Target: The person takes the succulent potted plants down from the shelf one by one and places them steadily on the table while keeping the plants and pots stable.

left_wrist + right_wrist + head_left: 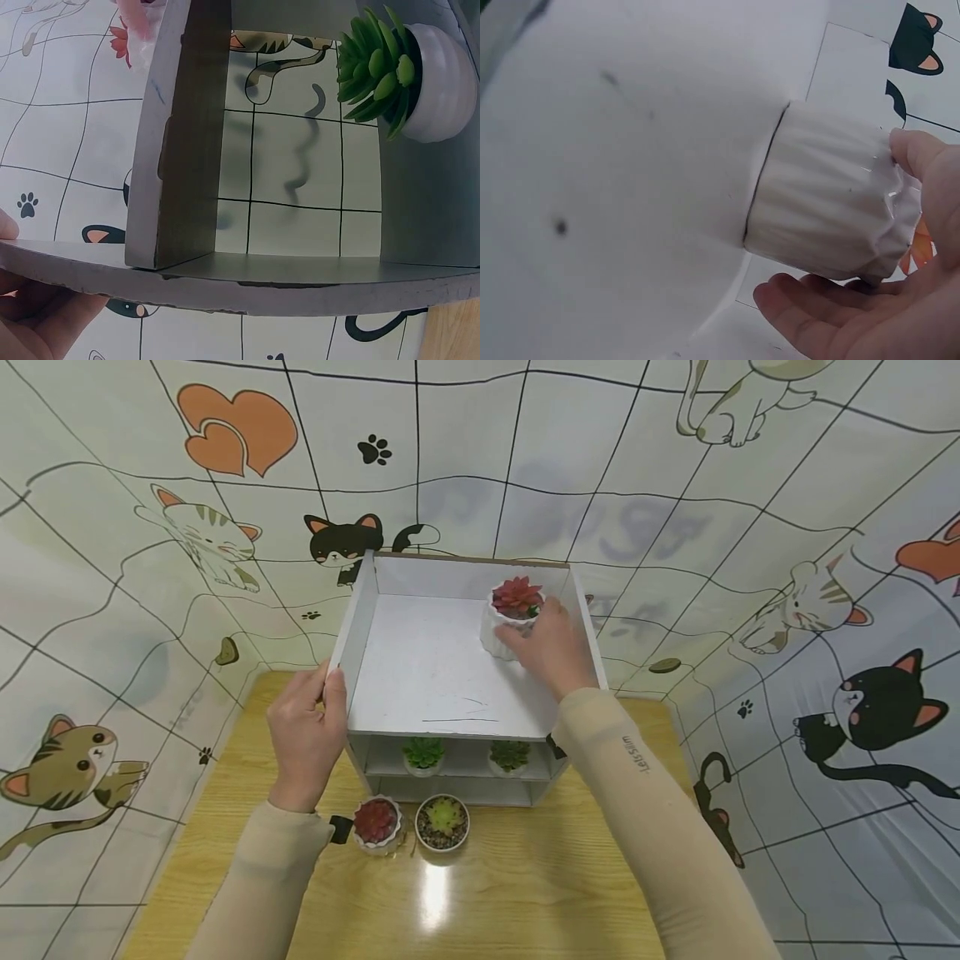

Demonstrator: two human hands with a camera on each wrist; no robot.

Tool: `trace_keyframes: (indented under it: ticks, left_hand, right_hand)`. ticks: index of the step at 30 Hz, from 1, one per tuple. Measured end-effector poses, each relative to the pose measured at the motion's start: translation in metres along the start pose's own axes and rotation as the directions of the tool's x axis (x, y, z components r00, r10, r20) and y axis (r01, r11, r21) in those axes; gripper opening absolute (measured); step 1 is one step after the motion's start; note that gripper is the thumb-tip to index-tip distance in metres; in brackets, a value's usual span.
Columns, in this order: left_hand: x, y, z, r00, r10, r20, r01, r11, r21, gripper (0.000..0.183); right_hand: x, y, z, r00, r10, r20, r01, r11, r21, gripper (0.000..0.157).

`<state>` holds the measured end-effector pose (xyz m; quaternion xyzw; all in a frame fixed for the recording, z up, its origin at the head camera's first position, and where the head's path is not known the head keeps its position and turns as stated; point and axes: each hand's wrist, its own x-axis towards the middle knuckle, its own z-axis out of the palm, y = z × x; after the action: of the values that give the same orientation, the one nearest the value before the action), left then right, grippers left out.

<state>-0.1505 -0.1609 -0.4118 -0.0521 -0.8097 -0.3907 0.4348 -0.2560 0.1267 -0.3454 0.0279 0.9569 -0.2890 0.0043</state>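
Observation:
A white shelf unit [427, 668] stands on the table, and my left hand [306, 727] grips the edge of its left side panel. In the left wrist view, the fingers [52, 322] lie on the outer side of that panel [225, 296]. On the shelf's top surface, towards the back right, sits a red succulent in a white fluted pot [497, 639]. My right hand [557, 652] holds this pot near its rim, thumb and fingers on opposite sides. The right wrist view shows the pot's base [761, 180] against the white board.
Two green potted succulents [423, 753] [510, 756] stand in the compartment below. On the table [525, 877] before the shelf are a red succulent in a white pot [377, 822] and a yellow-green one in a round pot [442, 822]. A cat-patterned cloth [465, 443] surrounds the table.

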Motion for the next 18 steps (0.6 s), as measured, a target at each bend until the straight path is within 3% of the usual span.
trace_keyframes:
  ticks: [6, 18]
  left_hand:
    - [-0.0002, 0.0008, -0.0005, 1.000, -0.010, -0.010, 0.010, 1.000, -0.012, 0.025]
    - [0.0000, -0.0012, 0.0007, 1.000, 0.013, -0.004, -0.013, 1.000, 0.009, 0.026]
  right_hand:
    - [0.0008, -0.0013, 0.0065, 1.000, 0.019, -0.018, -0.017, 0.991, 0.131, 0.096]
    - [0.0010, -0.0038, 0.0073, 0.998, 0.029, -0.059, -0.023, 0.994, 0.104, 0.086]
